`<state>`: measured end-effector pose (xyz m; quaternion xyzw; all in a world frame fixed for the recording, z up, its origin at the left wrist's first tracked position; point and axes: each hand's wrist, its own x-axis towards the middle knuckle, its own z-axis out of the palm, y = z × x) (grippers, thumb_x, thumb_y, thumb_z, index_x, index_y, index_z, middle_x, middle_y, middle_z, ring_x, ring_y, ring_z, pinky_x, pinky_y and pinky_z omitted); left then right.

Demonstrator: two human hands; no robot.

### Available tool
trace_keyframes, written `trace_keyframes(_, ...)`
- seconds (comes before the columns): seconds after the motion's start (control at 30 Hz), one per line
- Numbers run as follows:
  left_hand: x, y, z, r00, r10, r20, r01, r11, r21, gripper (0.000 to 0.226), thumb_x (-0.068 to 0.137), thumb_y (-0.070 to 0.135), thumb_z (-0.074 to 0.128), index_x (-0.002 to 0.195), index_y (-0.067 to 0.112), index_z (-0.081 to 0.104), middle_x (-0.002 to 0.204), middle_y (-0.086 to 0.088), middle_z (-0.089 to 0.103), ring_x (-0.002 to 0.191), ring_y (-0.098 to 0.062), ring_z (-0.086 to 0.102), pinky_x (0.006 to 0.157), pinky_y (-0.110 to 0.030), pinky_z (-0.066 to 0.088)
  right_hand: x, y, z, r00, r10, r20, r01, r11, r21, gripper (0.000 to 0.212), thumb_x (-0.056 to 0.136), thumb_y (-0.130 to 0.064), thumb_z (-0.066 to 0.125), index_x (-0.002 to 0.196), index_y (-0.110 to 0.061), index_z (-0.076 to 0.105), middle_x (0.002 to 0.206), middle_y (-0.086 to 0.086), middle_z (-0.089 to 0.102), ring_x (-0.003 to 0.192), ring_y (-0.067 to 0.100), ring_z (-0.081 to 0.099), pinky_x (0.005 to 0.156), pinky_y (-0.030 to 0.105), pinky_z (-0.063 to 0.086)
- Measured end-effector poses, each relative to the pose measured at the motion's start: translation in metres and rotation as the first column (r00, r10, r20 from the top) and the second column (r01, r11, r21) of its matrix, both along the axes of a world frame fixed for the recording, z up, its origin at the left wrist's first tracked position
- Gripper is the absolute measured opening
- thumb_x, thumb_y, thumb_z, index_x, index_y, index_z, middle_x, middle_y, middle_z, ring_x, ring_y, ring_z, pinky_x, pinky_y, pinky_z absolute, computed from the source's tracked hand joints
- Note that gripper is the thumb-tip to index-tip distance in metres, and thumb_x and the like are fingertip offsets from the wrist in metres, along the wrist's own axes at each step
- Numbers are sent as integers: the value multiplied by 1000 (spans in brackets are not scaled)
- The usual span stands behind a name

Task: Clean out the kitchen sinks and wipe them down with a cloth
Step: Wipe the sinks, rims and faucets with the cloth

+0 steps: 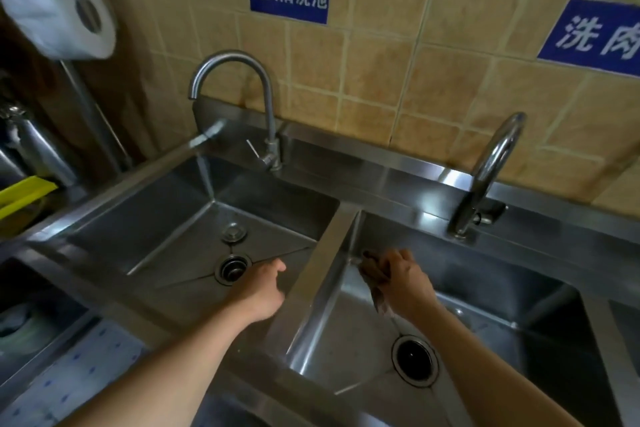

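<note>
Steel desk [398, 163] with basins set in, running along the tiled wall beyond both hands.

Left sink [145, 218]: under and ahead of the left hand. Floor looks free of debris. Open drain [232, 269] just left of that hand, loose strainer plug [234, 231] lying a little farther ahead. Water running from the left tap [239, 94] into the far left corner. Rinse in progress, judged unfinished; plug not yet back in the drain.

Right sink [485, 322]: around the right hand. Floor bare and wet-looking, open drain [414, 360] nearer the body than the hand. Right tap [485, 170] beyond the hand, no water visible from it. Wipe-down under way at the far left corner; remaining walls and floor judged still to do.

Third basin at the far right edge, mostly out of view; condition cannot be told.

Cloth [375, 282]: dark, bunched, pressed against the wall of the right sink near the dividing ridge, loose end trailing down toward the drain.

Right hand [403, 279]: fingers curled around the cloth, gripping it.

Left hand [265, 284]: fingers relaxed and extended over the left sink beside the dividing ridge, holding nothing.

Overall: roughly mid-task.
</note>
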<state>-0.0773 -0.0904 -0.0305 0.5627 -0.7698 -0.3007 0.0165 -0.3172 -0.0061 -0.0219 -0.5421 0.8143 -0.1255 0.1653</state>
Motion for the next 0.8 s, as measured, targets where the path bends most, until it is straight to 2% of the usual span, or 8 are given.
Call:
trace_keyframes(0.17, 47, -31, -7, 1000, -12, -21, 13, 999, 53, 50, 89, 11, 57, 135, 25, 44, 135, -1, 50, 112, -16, 55, 91, -28, 49, 59, -35, 15, 995, -9, 99, 20, 995, -102, 5, 89, -14, 51, 87, -13, 46, 107, 8, 46, 92, 29, 56, 81, 38, 47)
trace_keyframes(0.23, 66, -46, -8, 999, -21, -28, 23, 998, 65, 48, 89, 11, 58, 133, 26, 46, 131, 0, 53, 104, -14, 58, 87, -27, 51, 84, -51, 20, 993, -15, 113, 30, 990, -139, 14, 89, -10, 49, 79, -16, 41, 102, 6, 45, 86, 25, 51, 80, 38, 47)
trace_keyframes(0.4, 116, -92, -4, 995, -80, -56, 83, 995, 57, 45, 89, 13, 58, 132, 24, 49, 130, 0, 55, 114, -18, 55, 92, -25, 47, 145, -95, 25, 972, -127, 199, 157, 977, -142, 8, 87, -9, 54, 91, -12, 49, 105, 5, 44, 90, 28, 54, 79, 43, 52)
trace_keyframes(0.43, 124, -99, -3, 994, -88, -63, 92, 994, 65, 44, 89, 13, 58, 132, 23, 50, 129, 0, 55, 114, -18, 55, 91, -25, 46, 155, -101, 24, 963, -148, 223, 182, 973, -139, 9, 88, -10, 56, 93, -12, 50, 108, 6, 45, 90, 26, 55, 76, 41, 53)
trace_keyframes(0.5, 142, -113, -1, 991, -115, -69, 121, 989, 82, 45, 89, 13, 59, 132, 22, 50, 130, -2, 55, 116, -19, 54, 93, -26, 46, 174, -113, 21, 943, -173, 285, 213, 970, -118, 13, 88, -12, 60, 97, -16, 51, 112, 6, 48, 87, 19, 53, 67, 28, 51)
trace_keyframes(0.53, 149, -118, 0, 989, -129, -70, 135, 987, 90, 46, 89, 14, 59, 133, 21, 49, 132, -3, 54, 118, -19, 54, 95, -27, 46, 183, -118, 20, 930, -183, 320, 224, 970, -96, 15, 88, -14, 61, 97, -19, 51, 113, 6, 49, 88, 17, 53, 69, 24, 48)
trace_keyframes(0.63, 166, -134, -3, 987, -136, -84, 147, 979, 141, 49, 89, 16, 61, 136, 21, 47, 135, -3, 53, 120, -20, 52, 98, -28, 45, 205, -132, 13, 901, -221, 373, 253, 967, -38, 19, 86, -17, 65, 98, -22, 52, 113, 8, 53, 97, 22, 54, 84, 32, 45)
trace_keyframes(0.8, 173, -151, -15, 965, -178, -193, 227, 934, 276, 66, 79, 19, 73, 138, 21, 44, 132, -2, 54, 116, -18, 54, 93, -26, 46, 231, -157, 2, 815, -280, 507, 322, 947, 6, 28, 86, -18, 67, 110, -17, 54, 114, 9, 58, 100, 22, 56, 91, 36, 48)
